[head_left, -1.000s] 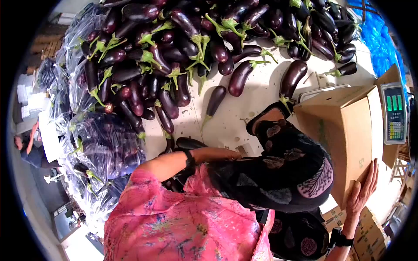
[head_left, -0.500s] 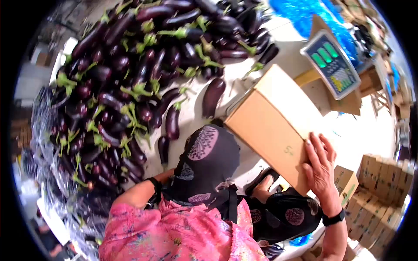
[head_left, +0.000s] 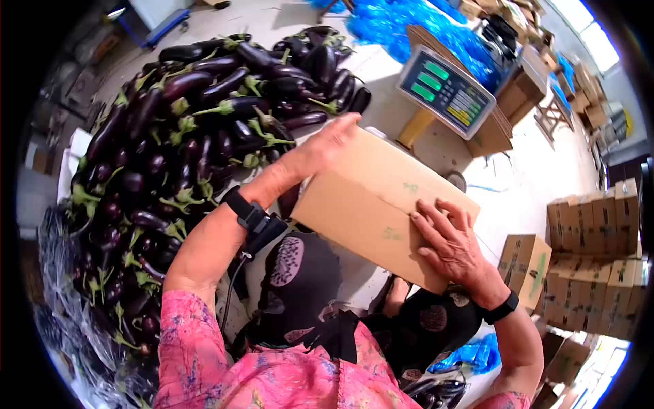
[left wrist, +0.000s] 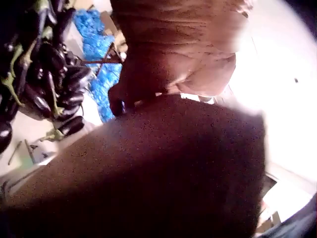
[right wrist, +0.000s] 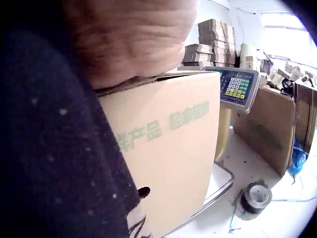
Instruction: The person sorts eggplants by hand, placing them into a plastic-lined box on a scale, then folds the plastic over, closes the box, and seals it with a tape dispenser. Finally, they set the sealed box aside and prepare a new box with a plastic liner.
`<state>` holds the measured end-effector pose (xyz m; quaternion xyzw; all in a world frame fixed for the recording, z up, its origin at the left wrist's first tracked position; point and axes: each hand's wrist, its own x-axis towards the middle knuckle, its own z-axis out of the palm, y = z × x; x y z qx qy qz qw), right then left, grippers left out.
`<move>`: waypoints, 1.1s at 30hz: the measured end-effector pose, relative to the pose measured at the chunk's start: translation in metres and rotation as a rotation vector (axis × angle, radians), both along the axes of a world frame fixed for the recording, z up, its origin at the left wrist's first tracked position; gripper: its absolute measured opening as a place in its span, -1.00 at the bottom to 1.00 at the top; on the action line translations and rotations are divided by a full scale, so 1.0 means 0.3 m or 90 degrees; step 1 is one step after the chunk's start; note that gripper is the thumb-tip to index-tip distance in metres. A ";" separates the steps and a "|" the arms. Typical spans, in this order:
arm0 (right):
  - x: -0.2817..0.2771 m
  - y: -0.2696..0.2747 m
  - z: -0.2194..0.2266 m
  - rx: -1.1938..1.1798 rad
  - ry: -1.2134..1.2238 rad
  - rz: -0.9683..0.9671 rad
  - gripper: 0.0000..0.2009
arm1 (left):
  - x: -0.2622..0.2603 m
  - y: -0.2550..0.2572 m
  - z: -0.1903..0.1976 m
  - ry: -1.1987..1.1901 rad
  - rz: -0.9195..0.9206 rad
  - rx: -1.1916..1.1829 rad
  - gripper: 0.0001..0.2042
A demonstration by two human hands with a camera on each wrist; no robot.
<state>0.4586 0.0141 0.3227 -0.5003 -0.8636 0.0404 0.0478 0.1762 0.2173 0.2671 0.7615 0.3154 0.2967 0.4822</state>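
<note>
A closed cardboard box with green markings sits in front of the person, on a weighing scale platform in the right wrist view. My left hand lies over the box's far left top edge, fingers pointing away; the left wrist view shows this hand from close up against the box. Spread fingers of my right hand rest on the box top near its right side. The scale's display with green digits stands behind the box.
A large heap of eggplants covers the left side, with clear plastic sheeting along its edge. Blue plastic lies behind the scale. Stacked cartons stand at the right. A tape roll lies beside the scale.
The left hand has come up from beside the leg onto the box's far left edge. The right hand has shifted from the box's right edge onto its top. The head view has swung right.
</note>
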 end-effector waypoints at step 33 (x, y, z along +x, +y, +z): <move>0.491 -0.963 -1.080 -0.179 0.274 -1.277 -0.71 | 0.150 -0.019 0.063 0.249 0.110 0.025 -0.63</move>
